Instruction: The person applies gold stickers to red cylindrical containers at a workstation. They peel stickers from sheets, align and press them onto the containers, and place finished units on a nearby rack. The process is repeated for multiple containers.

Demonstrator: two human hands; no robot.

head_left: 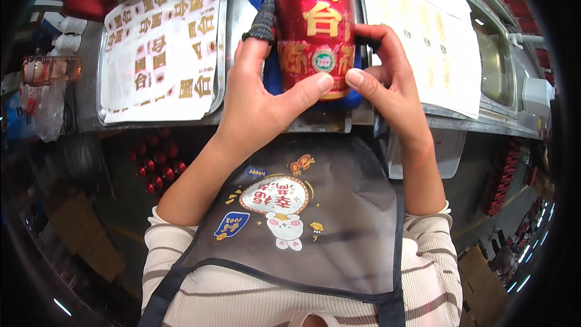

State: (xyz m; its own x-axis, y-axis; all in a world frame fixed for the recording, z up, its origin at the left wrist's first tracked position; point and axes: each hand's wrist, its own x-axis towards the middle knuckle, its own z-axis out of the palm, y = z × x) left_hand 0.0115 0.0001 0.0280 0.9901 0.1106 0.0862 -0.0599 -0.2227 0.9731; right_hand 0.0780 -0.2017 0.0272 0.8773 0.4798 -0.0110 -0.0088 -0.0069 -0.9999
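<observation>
A glossy red bottle [315, 21] with large gold characters and a round green-and-white emblem stands before me, its top cut off by the picture's edge. My left hand [260, 88] is closed on its left side, the thumb pressed to the lower front. A dark knitted cover wraps one finger of that hand. From the other side my right hand [393, 79] grips the bottle, thumb near its base and fingers partly hidden behind it. Something dark covers a right finger too. Blue material [357, 88] shows beneath and behind the bottle.
Left of the bottle, a metal tray [101, 94] bears a white sheet of gold decals [163, 54]. A paler decal sheet [423, 42] lies on the right, beside a metal basin [499, 75]. Another red bottle [88, 1] lies at the far left. Several red bottles [158, 160] stand below the bench.
</observation>
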